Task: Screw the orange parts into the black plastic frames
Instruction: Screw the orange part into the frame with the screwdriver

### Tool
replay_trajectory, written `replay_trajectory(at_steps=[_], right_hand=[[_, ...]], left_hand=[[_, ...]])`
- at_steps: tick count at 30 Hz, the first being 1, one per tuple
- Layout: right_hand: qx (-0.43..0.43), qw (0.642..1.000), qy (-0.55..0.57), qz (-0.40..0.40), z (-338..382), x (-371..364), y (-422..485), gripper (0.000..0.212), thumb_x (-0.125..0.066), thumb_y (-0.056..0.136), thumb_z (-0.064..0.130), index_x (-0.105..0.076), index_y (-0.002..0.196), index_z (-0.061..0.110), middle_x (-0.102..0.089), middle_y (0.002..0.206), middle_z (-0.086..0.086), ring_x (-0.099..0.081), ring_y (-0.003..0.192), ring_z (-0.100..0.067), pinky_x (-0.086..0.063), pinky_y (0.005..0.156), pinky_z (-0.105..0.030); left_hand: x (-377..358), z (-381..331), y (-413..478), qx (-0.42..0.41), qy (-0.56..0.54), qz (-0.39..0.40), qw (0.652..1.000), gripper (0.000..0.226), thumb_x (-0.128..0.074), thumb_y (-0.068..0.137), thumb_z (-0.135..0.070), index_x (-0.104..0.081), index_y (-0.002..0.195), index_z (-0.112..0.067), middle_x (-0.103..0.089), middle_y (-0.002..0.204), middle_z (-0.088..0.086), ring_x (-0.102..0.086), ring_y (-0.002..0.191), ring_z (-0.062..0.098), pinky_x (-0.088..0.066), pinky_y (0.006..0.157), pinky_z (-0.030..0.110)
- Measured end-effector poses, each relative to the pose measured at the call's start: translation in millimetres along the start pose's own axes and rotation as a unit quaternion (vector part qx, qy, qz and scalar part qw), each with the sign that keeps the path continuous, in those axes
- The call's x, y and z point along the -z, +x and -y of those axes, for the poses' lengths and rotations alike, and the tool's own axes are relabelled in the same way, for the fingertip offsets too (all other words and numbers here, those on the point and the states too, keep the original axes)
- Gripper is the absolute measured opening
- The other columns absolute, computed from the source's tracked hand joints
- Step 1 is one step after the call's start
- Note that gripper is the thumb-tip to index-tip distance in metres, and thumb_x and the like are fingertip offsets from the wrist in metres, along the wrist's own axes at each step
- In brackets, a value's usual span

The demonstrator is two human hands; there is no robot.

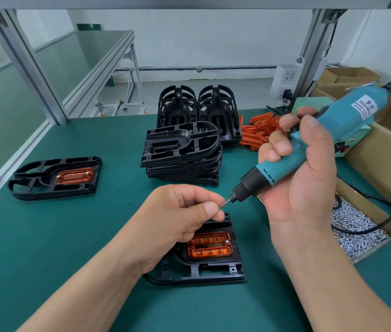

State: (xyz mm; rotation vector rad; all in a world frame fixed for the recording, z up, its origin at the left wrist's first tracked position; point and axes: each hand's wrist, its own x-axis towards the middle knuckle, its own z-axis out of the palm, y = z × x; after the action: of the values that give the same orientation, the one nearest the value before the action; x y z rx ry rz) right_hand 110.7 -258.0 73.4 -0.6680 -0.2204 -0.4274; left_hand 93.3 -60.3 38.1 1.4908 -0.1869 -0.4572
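Pinching the slim steel bit [223, 203] — left grip [177, 221]; right grip [302, 178] wrapped round teal screwdriver [348, 116].

Green table mat [45, 248] ran edge to edge. Aluminium posts stood at the table's far-left corner [29, 68] and far-right corner [314, 49]. White socket block [285, 80] was mounted on the right post, with a black plug [287, 94] in it. Brown cardboard box [376, 159] sat along the right edge, more cartons [350, 76] behind it. A second bench [108, 51] stood beyond the far-left corner. Conduit [199, 67] ran low along the back wall.
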Motion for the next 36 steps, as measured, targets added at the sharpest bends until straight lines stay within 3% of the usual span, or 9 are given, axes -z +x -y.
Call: replay_trajectory(at_steps=[7, 18, 23, 24, 26, 29, 32, 36], right_hand=[[-0.016, 0.999, 0.016, -0.037, -1.4, 3.0, 1.8, 0.006, -0.054, 0.105, 0.011, -0.057, 0.105, 0.017, -0.062, 0.09, 0.0, -0.05, 0.062, -0.009, -0.044, 0.06, -0.023], [-0.014, 1.0, 0.018, -0.019, -0.8, 3.1, 1.4, 0.008, -0.052, 0.106, 0.011, -0.058, 0.106, 0.017, -0.061, 0.09, 0.0, -0.05, 0.062, -0.009, -0.044, 0.061, -0.023], [-0.004, 1.0, -0.022, 0.01, -0.6, 1.0, 0.9, 0.009, -0.052, 0.106, 0.01, -0.057, 0.107, 0.018, -0.064, 0.09, 0.0, -0.052, 0.063, -0.009, -0.045, 0.061, -0.024], [-0.002, 0.999, -0.034, 0.008, -2.0, 0.3, 0.3, 0.008, -0.054, 0.106, 0.011, -0.058, 0.107, 0.018, -0.065, 0.09, 0.0, -0.053, 0.063, -0.01, -0.046, 0.061, -0.024], [0.0, 0.999, -0.052, -0.01, -5.3, -0.2, -0.4, 0.005, -0.059, 0.106, 0.014, -0.058, 0.106, 0.019, -0.065, 0.091, 0.0, -0.054, 0.064, -0.01, -0.047, 0.062, -0.024], [-0.011, 0.998, -0.05, -0.043, -8.4, 2.3, 0.8, 0.004, -0.061, 0.106, 0.017, -0.057, 0.106, 0.018, -0.065, 0.09, -0.001, -0.054, 0.065, -0.01, -0.047, 0.062, -0.024], [-0.018, 0.997, -0.049, -0.052, -10.0, 4.8, 1.5, 0.006, -0.063, 0.105, 0.017, -0.057, 0.104, 0.018, -0.064, 0.09, -0.001, -0.054, 0.065, -0.01, -0.047, 0.062, -0.024], [-0.011, 0.997, -0.06, -0.054, -10.9, 4.3, -0.4, 0.006, -0.064, 0.104, 0.016, -0.059, 0.103, 0.019, -0.065, 0.091, -0.001, -0.054, 0.065, -0.011, -0.048, 0.062, -0.025]], left_hand=[[2.4, 0.3, -0.2, 0.002, -0.029, 0.036, 0.999, 0.024, -0.074, 0.088, -0.019, -0.081, 0.111, -0.017, -0.078, 0.102, 0.011, -0.03, 0.058, 0.01, -0.032, 0.049, 0.018], [2.0, -1.5, -0.2, -0.004, -0.017, 0.027, 0.999, 0.025, -0.075, 0.086, -0.019, -0.081, 0.111, -0.02, -0.079, 0.104, 0.014, -0.031, 0.057, 0.011, -0.031, 0.049, 0.019], [-3.4, -3.3, -2.3, -0.038, 0.071, -0.021, 0.997, 0.021, -0.075, 0.086, -0.023, -0.082, 0.105, -0.032, -0.081, 0.097, 0.005, -0.042, 0.053, 0.005, -0.035, 0.05, 0.014], [-4.4, -3.2, -2.9, -0.057, 0.097, -0.035, 0.993, 0.021, -0.075, 0.089, -0.021, -0.081, 0.103, -0.035, -0.081, 0.096, 0.0, -0.053, 0.056, 0.0, -0.041, 0.053, 0.01], [-5.1, -2.8, -4.0, -0.083, 0.145, -0.056, 0.984, 0.028, -0.074, 0.095, -0.015, -0.079, 0.103, -0.041, -0.081, 0.095, -0.008, -0.072, 0.08, -0.003, -0.052, 0.071, 0.009], [-5.9, -2.6, -4.7, -0.086, 0.171, -0.067, 0.979, 0.028, -0.074, 0.096, -0.016, -0.078, 0.105, -0.042, -0.081, 0.096, -0.012, -0.075, 0.098, 0.003, -0.054, 0.089, 0.02], [-8.1, -2.1, -4.8, -0.088, 0.18, -0.075, 0.977, 0.025, -0.075, 0.095, -0.019, -0.077, 0.106, -0.042, -0.08, 0.095, -0.014, -0.075, 0.097, 0.004, -0.053, 0.091, 0.028], [-7.3, 0.3, -4.9, -0.097, 0.234, -0.101, 0.962, 0.026, -0.079, 0.092, -0.027, -0.075, 0.105, -0.049, -0.078, 0.095, -0.017, -0.074, 0.091, 0.009, -0.057, 0.083, 0.025]])
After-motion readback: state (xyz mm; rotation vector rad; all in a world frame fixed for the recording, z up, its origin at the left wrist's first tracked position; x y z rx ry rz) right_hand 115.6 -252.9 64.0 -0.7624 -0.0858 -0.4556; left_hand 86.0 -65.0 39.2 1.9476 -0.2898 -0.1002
